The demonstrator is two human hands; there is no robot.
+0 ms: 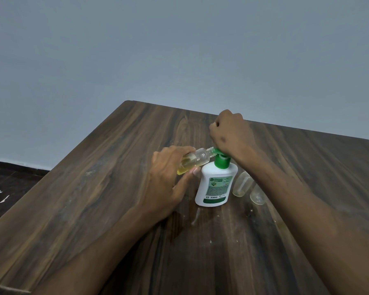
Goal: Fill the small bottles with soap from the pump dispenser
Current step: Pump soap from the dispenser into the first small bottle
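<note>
In the head view, the left hand [168, 173] grasps a small clear bottle [195, 160], tilted, its mouth at the green pump [221, 158] of the white dispenser [215, 186] standing mid-table [94, 188]. The right hand [230, 133], fingers clenched, presses the pump. The right forearm [296, 199] partly hides two more small bottles [242, 184] just right of the dispenser.
</note>
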